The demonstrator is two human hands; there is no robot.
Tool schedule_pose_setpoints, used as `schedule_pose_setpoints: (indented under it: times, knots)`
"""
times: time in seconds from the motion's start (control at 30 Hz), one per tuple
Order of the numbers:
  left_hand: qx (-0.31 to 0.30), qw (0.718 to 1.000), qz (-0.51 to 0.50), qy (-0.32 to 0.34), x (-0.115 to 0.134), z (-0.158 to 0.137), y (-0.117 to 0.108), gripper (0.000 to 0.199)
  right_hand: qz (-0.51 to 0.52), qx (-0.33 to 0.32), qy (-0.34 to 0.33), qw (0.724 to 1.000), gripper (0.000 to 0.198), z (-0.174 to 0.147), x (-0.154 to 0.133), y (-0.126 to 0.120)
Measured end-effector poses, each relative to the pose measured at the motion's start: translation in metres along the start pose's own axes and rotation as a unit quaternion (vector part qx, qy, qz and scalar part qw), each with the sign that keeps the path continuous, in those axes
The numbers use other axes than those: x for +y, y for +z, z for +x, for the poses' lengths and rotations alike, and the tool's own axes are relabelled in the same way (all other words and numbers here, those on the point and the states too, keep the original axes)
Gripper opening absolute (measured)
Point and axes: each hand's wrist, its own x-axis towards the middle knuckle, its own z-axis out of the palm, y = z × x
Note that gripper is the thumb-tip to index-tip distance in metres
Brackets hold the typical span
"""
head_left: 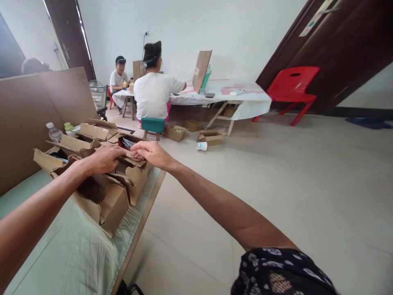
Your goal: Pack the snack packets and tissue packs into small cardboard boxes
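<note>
Several open cardboard boxes (pixel 115 205) stand in rows on a table covered with pale green cloth. Over the far boxes, my left hand (pixel 106 158) reaches in with its fingers bent down and closed at a cardboard flap (pixel 130 157). My right hand (pixel 152 154) meets the same flap from the right, its fingers pressed together at the edge. Just behind the fingers, a dark packet with white markings (pixel 126 142) shows inside a box. My fingertips are partly hidden by the hands and the cardboard.
A large cardboard panel (pixel 46 123) rises at the left, near a clear bottle (pixel 53 132) and a green-capped bottle (pixel 68 128). The table's wooden edge (pixel 143 223) runs along the right. Beyond are two seated people, a white-covered table (pixel 254 98), floor boxes and a red chair (pixel 293 88).
</note>
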Motion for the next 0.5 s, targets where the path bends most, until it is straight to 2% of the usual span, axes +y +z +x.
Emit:
schedule_pose_setpoints:
  times: [0.07, 0.1, 0.2, 0.3, 0.5]
  knots:
    - [-0.013, 1.0, 0.011, -0.006, -0.002, 0.002, 0.009, 0.05, -0.104, 0.009, 0.0, 0.994, 0.035, 0.009, -0.003, -0.007]
    - [-0.012, 1.0, 0.018, -0.01, -0.002, 0.002, 0.012, 0.048, -0.182, 0.007, -0.001, 0.983, 0.036, 0.015, -0.006, -0.009]
    - [-0.002, 0.999, 0.044, -0.016, 0.001, 0.004, 0.014, 0.045, -0.36, -0.045, 0.017, 0.932, 0.035, 0.035, -0.015, -0.011]
    - [0.006, 0.998, 0.067, -0.02, 0.005, 0.01, 0.01, 0.041, -0.413, -0.095, 0.053, 0.904, 0.036, 0.054, -0.02, -0.005]
    - [0.023, 0.996, 0.081, -0.027, 0.005, 0.012, 0.007, 0.046, -0.475, -0.171, 0.094, 0.858, 0.053, 0.073, -0.023, -0.003]
